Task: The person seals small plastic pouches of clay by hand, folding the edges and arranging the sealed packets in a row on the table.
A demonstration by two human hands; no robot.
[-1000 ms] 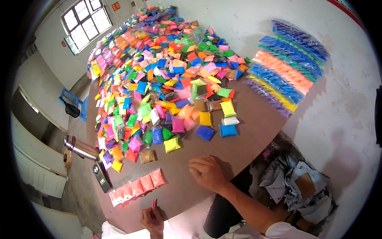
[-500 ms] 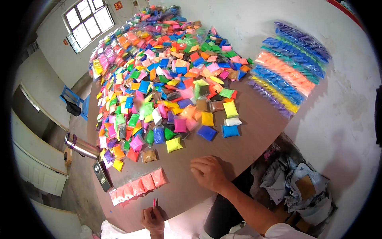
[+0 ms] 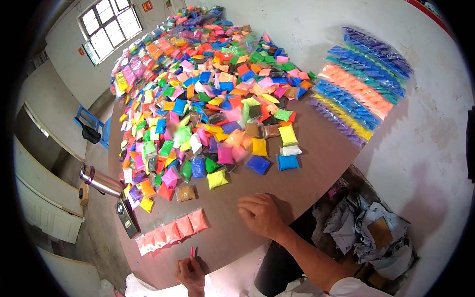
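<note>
My left hand (image 3: 190,275) is at the table's near edge, its fingers closed on a small pink pointed tool (image 3: 192,252) that sticks up from them. Just beyond it lies a joined strip of several pink packets (image 3: 171,231). My right hand (image 3: 260,213) rests on the brown table (image 3: 227,247) with its fingers curled in; whether anything is inside them is hidden. Nearest beyond the right hand are a yellow packet (image 3: 216,179), a dark blue packet (image 3: 258,164) and a brown packet (image 3: 185,193).
A large heap of coloured packets (image 3: 198,104) covers the far side. Rows of joined packets (image 3: 356,89) lie at the right by the wall. A steel flask (image 3: 101,181) and a dark box-shaped device (image 3: 127,219) stand at the left edge. Crumpled paper (image 3: 381,237) is below right.
The whole view has shifted slightly, moving the table and heap a little to the right in the picture. Both hands keep the same pose and place on the table.
</note>
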